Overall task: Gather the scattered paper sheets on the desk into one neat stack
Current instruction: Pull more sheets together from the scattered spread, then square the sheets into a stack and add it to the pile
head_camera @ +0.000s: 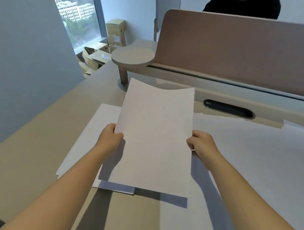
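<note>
I hold a white paper sheet (pixel 155 136) lifted above the desk, its far edge sagging in a curve. My left hand (pixel 109 139) pinches its left edge and my right hand (pixel 201 146) pinches its right edge. Under it lie more white sheets: one (pixel 91 137) spreads out to the left, and a wide spread of paper (pixel 255 165) covers the desk to the right. Another sheet's corner (pixel 294 124) shows at the far right. The held sheet hides how the sheets beneath overlap.
The beige desk (pixel 38 161) ends at a pinkish divider panel (pixel 240 49) with a dark cable slot (pixel 228 108). A round side shelf on a post (pixel 131 57) stands at the back left. Cardboard boxes (pixel 98 56) lie by the window. A person in dark clothing (pixel 243 5) sits beyond the divider.
</note>
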{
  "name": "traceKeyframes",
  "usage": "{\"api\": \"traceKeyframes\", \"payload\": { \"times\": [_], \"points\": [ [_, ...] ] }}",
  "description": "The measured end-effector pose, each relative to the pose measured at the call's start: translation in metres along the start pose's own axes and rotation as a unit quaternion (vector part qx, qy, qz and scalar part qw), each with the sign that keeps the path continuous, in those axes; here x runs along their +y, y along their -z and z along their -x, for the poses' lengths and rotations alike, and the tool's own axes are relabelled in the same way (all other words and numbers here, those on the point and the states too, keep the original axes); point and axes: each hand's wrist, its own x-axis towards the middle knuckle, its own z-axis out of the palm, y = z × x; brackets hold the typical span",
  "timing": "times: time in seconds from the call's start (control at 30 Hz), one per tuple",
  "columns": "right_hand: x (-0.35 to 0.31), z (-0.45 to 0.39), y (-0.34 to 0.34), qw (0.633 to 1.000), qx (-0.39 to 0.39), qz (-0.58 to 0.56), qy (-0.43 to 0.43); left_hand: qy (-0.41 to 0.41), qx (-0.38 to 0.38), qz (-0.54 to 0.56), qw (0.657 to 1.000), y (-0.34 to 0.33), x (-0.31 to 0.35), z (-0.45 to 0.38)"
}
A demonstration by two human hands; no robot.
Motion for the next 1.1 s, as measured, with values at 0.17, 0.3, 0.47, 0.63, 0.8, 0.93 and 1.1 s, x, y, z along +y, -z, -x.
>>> {"api": "traceKeyframes", "payload": {
  "times": [0.17,0.3,0.47,0.63,0.8,0.93,1.1],
  "points": [
    [-0.004,-0.022,-0.083,0.999,-0.040,0.012,-0.031,0.031,0.036,-0.038,0.998,0.056,-0.050,-0.041],
    [-0.001,-0.036,-0.126,0.997,-0.056,0.008,-0.051,0.035,0.062,-0.080,0.994,0.077,-0.077,-0.061],
    [0.007,-0.045,-0.147,0.996,-0.055,0.008,-0.064,0.039,0.087,-0.171,0.981,0.086,-0.095,-0.070],
    [0.011,-0.041,-0.124,0.999,-0.014,-0.012,-0.048,-0.016,0.121,-0.196,0.973,0.070,-0.086,-0.065],
    [0.022,-0.020,-0.061,0.998,0.039,-0.032,-0.028,-0.063,0.044,-0.125,0.989,0.015,-0.049,-0.034],
    [0.047,-0.003,0.016,0.995,0.097,0.030,-0.009,-0.093,-0.022,-0.105,0.990,-0.053,-0.019,0.006],
    [0.091,0.028,0.107,0.985,0.142,0.092,-0.017,-0.087,-0.078,-0.128,0.985,-0.128,-0.007,0.056]
  ]
}}
